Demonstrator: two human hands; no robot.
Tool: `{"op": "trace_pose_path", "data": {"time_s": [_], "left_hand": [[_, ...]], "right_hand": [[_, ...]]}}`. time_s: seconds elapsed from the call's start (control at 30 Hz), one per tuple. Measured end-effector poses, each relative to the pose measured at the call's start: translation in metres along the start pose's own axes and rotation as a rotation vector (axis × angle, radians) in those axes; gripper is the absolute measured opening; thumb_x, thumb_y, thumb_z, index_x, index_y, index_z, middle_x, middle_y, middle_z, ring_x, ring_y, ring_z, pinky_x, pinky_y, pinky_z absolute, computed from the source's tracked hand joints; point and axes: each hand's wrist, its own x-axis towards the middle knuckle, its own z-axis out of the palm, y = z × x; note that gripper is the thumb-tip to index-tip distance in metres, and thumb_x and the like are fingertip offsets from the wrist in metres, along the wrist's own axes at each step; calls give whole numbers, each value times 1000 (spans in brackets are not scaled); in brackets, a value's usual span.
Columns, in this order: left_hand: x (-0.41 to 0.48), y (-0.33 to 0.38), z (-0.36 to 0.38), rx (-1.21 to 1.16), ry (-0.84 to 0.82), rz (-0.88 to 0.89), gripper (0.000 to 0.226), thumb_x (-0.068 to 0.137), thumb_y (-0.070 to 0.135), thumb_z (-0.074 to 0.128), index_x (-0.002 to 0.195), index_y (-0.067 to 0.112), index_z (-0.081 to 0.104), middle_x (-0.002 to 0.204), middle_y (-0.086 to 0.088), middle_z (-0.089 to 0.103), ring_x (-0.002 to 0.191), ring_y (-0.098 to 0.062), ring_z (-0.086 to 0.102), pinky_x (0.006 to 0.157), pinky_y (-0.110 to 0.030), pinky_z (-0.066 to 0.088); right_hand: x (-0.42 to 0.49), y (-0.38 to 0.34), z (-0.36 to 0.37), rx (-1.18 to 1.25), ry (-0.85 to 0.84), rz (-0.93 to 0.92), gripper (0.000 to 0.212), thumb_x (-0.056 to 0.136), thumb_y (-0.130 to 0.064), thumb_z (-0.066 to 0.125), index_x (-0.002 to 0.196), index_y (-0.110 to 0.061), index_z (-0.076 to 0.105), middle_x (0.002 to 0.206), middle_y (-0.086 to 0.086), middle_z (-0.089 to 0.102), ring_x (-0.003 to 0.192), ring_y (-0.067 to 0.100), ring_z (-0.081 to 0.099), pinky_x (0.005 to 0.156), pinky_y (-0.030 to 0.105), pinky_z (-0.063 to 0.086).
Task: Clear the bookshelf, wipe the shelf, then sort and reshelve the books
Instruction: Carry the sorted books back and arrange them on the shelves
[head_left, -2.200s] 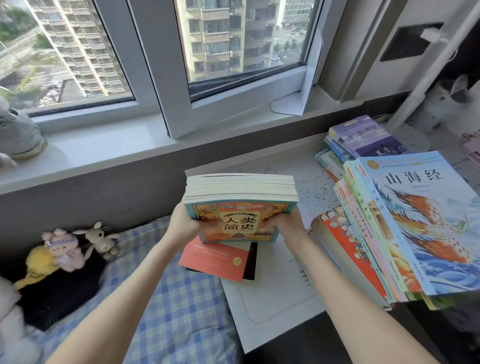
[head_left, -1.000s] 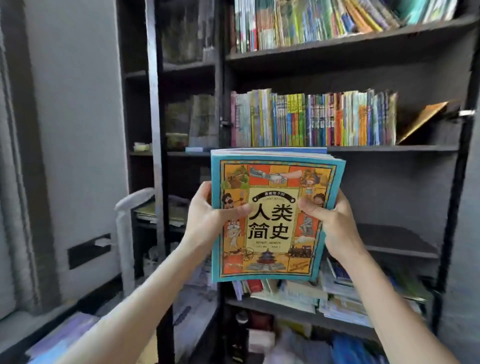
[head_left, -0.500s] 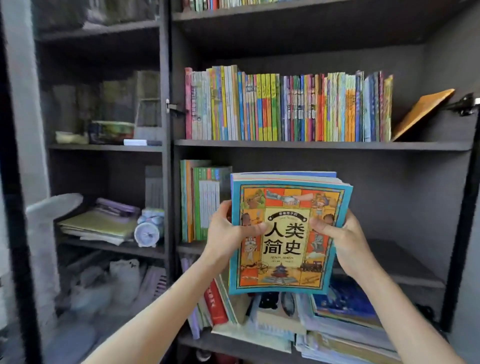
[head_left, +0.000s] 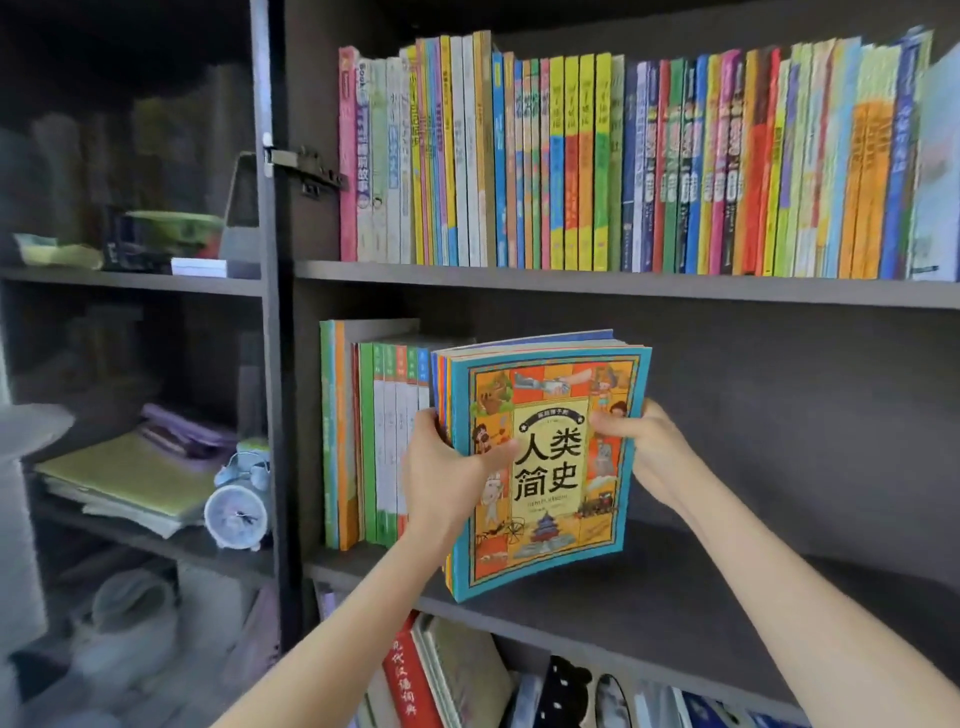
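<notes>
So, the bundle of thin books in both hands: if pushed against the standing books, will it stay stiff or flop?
Probably floppy: the bundle has soft covers and its bottom edge looks curved. It may fan apart, being several separate books. Released, it could lean right, where only the right hand props it.

Centre of frame: stack of thin books (head_left: 550, 467), teal-bordered illustrated cover facing out, nearly upright, lower edge at the dark middle shelf (head_left: 597, 603), just right of the upright shelved books (head_left: 363, 441).
</notes>
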Motion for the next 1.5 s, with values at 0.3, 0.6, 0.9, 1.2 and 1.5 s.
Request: {"op": "trace_pose_path", "data": {"time_s": [0.3, 0.6, 0.9, 1.2, 1.5], "left_hand": [[17, -45, 37, 293, 263, -77, 59, 60, 47, 85, 97, 25, 44, 90, 13, 60, 80, -8, 59, 57, -17, 37], [26, -60, 29, 481, 211, -36, 60, 66, 58, 77, 103, 27, 40, 102, 11, 61, 90, -12, 62, 72, -33, 53], [26, -68, -22, 572, -322, -7, 83, 67, 47, 80, 132, 31, 32, 113, 22, 52, 95, 0, 58, 77, -19, 53], [28, -83, -8, 578, -185, 11, 86, 69, 39, 82, 137, 21, 33, 117, 13, 54, 104, -8, 58, 76, -16, 49], [46, -85, -14, 923, -212, 124, 31, 89, 40, 59, 108, 20, 45, 95, 11, 57, 77, -3, 52, 60, -9, 39]], "right_hand": [[95, 58, -3, 8, -258, 120, 54, 62, -11, 83, 111, -5, 61, 111, 15, 69, 104, 28, 66, 98, 47, 45], [101, 70, 3, -393, -15, 144, 87, 74, -23, 80, 146, -23, 32, 142, 6, 49, 132, 29, 44, 109, 51, 34], [-6, 111, 55, -877, -301, -67, 127, 62, -69, 71, 150, -35, -13, 158, -3, 22, 136, 16, 39, 106, 40, 43], [22, 158, 83, -867, -227, -154, 133, 69, -50, 79, 140, -42, -34, 162, 3, -3, 148, 26, 11, 112, 49, 34], [43, 173, 86, -777, -204, -143, 130, 70, -44, 80, 139, -48, -30, 161, -3, -4, 147, 22, 15, 110, 49, 38]]}}
